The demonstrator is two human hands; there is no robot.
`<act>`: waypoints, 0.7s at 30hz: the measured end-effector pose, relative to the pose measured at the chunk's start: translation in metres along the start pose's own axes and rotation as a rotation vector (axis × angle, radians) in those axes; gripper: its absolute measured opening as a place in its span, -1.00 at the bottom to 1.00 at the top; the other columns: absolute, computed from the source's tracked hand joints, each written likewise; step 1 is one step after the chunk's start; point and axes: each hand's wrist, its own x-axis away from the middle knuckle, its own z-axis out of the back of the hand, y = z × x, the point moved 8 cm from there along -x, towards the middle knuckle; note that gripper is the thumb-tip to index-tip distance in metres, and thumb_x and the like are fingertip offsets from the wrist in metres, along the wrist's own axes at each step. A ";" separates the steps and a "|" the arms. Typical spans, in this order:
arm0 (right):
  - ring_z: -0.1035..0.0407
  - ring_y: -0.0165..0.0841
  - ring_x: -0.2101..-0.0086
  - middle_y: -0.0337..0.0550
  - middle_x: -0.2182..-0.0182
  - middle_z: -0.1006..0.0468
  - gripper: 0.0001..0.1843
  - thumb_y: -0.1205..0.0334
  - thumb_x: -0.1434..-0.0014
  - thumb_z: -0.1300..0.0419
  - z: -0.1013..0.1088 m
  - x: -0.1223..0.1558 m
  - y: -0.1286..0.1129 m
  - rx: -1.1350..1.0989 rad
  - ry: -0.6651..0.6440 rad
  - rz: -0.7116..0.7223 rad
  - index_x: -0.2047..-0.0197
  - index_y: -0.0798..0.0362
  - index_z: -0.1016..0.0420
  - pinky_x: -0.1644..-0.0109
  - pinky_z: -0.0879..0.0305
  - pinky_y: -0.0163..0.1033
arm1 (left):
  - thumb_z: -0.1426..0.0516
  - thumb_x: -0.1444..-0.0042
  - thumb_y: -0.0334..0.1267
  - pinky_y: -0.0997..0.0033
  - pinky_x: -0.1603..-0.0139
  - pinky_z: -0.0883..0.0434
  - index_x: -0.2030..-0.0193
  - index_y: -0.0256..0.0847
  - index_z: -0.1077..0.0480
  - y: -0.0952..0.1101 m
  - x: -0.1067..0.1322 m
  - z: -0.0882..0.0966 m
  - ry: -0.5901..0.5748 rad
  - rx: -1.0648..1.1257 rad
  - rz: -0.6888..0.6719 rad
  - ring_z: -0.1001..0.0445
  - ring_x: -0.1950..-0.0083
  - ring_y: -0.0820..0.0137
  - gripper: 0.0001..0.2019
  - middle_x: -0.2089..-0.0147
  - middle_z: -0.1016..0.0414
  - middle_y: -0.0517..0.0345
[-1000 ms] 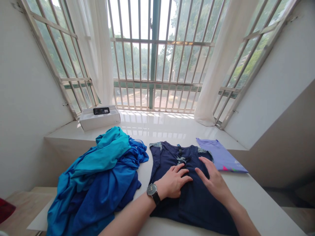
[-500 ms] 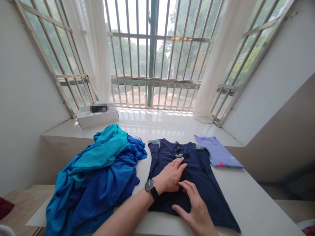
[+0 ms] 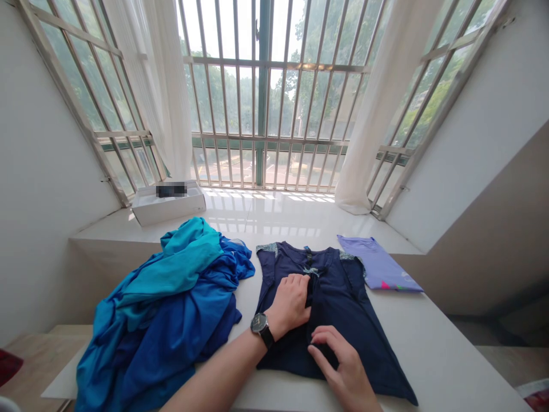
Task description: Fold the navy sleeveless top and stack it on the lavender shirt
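Observation:
A navy sleeveless top (image 3: 351, 309) lies flat on the white table (image 3: 429, 337), neckline toward the window. My left hand (image 3: 289, 303), with a black watch (image 3: 259, 324) on the wrist, rests on the top's chest with its fingers curled into the fabric along the middle. My right hand (image 3: 343, 369) is lower down near the hem, its fingertips bent and pinching the cloth just below the left hand. A fold of fabric is gathered between the two hands.
A heap of blue and teal clothes (image 3: 171, 309) fills the table's left part. A folded lilac shirt (image 3: 380, 266) lies at the right of the navy top. A white box (image 3: 167, 206) sits on the window ledge (image 3: 274, 217), before barred windows and white curtains (image 3: 369, 131).
My right hand slid from the top's right shoulder down toward the hem and bent its fingers. My left hand went from flat to curled on the fabric. The view shifted slightly.

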 end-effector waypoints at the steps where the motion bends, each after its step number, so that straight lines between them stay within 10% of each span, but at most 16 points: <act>1: -0.49 -0.25 0.22 -0.12 0.27 -0.58 -0.78 0.01 -0.23 -0.18 0.005 0.000 0.004 -0.054 0.033 -0.029 0.31 -0.04 -0.51 0.11 -0.42 -0.24 | -0.14 -0.11 -0.16 0.14 -0.13 -0.30 -0.16 -0.24 -0.24 0.001 0.000 0.001 -0.010 -0.017 0.000 -0.33 -0.11 0.10 -0.52 -0.09 -0.40 -0.10; 11: -0.40 -0.23 0.04 -0.23 0.21 -0.58 -0.36 -0.34 0.10 -0.31 0.042 0.033 0.086 -0.572 0.677 -0.583 0.13 0.01 -0.51 -0.01 -0.36 -0.27 | -0.10 -0.19 -0.21 0.23 0.03 -0.32 0.13 -0.22 -0.38 0.005 -0.001 0.005 -0.018 -0.129 -0.011 -0.38 0.05 0.19 -0.82 0.07 -0.46 0.00; 21: -0.24 -0.26 -0.23 -0.28 -0.12 -0.50 -0.45 -0.17 0.03 -0.36 0.046 0.048 0.101 -0.844 0.851 -0.675 0.03 -0.05 -0.51 -0.23 -0.31 -0.27 | -0.05 -0.26 -0.23 0.24 0.04 -0.32 0.17 -0.21 -0.37 -0.001 -0.001 0.005 0.067 -0.030 0.028 -0.43 0.10 0.21 -0.87 0.14 -0.49 0.02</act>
